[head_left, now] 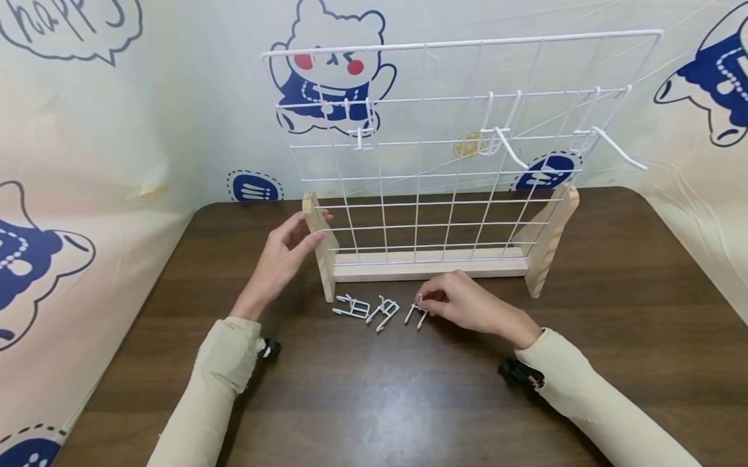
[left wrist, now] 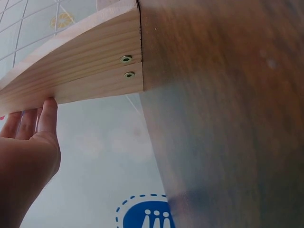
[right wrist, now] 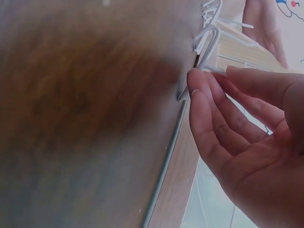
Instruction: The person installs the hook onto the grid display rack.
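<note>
A white wire grid rack (head_left: 417, 225) stands on wooden supports. My left hand (head_left: 283, 254) grips the left wooden side post (head_left: 322, 256), thumb on the near side and fingers round behind. In the left wrist view the fingers (left wrist: 47, 116) reach over the edge of that post, which has two bolts in it. With fingertips and thumb, my right hand (head_left: 466, 302) pinches a white wire hook (head_left: 417, 314) low over the table; part of the hook is hidden by the fingers. Left of it, two more white hooks (head_left: 352, 307) lie in front of the rack.
Three white hooks hang on the grid, among them a long-pronged one (head_left: 500, 136) at the middle right. The brown wooden table (head_left: 380, 412) extends round the rack. Behind it is a printed cloth (head_left: 233, 94) with cartoon bears.
</note>
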{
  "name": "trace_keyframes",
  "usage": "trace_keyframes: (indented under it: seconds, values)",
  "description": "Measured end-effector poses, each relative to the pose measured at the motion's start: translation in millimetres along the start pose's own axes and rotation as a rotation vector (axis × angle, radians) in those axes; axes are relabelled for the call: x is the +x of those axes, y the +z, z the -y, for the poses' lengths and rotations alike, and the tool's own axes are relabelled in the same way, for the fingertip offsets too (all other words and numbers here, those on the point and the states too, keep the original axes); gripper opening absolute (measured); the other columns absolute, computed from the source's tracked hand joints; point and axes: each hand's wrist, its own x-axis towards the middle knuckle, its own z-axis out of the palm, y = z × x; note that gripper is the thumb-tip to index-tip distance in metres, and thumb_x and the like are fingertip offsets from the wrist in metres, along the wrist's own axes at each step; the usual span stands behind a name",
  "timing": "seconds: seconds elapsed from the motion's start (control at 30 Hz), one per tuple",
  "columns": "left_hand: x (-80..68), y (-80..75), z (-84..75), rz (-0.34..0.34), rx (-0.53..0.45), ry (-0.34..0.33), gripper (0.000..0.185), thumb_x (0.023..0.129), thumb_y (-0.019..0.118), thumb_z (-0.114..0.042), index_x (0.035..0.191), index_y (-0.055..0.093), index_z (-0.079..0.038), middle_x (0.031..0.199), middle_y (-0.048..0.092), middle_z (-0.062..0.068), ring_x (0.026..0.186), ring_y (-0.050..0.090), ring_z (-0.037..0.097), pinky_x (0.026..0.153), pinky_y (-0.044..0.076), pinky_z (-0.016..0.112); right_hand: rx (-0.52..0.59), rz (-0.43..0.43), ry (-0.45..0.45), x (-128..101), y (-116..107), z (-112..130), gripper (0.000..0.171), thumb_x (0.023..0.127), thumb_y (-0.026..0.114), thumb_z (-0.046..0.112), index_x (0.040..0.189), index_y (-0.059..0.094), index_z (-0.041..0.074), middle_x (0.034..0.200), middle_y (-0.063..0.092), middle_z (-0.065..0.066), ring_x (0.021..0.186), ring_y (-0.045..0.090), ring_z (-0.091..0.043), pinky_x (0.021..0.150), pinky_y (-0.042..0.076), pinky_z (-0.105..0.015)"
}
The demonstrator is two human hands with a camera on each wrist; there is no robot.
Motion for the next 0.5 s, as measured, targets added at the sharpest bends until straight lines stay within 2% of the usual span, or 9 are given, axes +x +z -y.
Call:
trace_keyframes:
  seconds: [0.27, 0.4, 0.5]
  values:
    - [1.1, 0.3, -1.2, -0.002, 0.009, 0.002, 0.041, 0.101, 0.059, -0.021, 0.139, 0.053, -0.006, 0.138, 0.057, 0.014, 0.13, 0.052, 0.023, 0.109, 0.042, 0.044, -0.021, 0.007, 0.023, 0.2, -4.1, -0.3, 0.009, 0.093, 0.068, 0.008, 0.088, 0.075, 0.008, 0.075, 0.067, 0.005, 0.066, 0.055, -0.005, 0.061, 0.049, -0.023]
    - [1.0, -0.5, -0.6, -0.002, 0.01, -0.002, 0.04, 0.101, 0.059, -0.02, 0.139, 0.054, -0.007, 0.136, 0.059, 0.009, 0.129, 0.053, 0.022, 0.109, 0.042, 0.043, -0.081, 0.009, 0.04, 0.0, -4.4, 1.3, 0.007, 0.091, 0.071, 0.008, 0.085, 0.074, 0.01, 0.074, 0.066, 0.009, 0.068, 0.055, -0.005, 0.063, 0.049, -0.024]
    - [-0.1, 0.1, -4.3, -0.001, 0.013, -0.007, 0.039, 0.102, 0.059, -0.019, 0.139, 0.054, -0.008, 0.137, 0.059, 0.008, 0.13, 0.052, 0.022, 0.109, 0.042, 0.042, -0.144, -0.014, 0.03, -1.0, -5.4, 3.6, 0.01, 0.089, 0.074, 0.009, 0.08, 0.073, 0.012, 0.07, 0.062, 0.011, 0.064, 0.052, -0.005, 0.059, 0.046, -0.023]
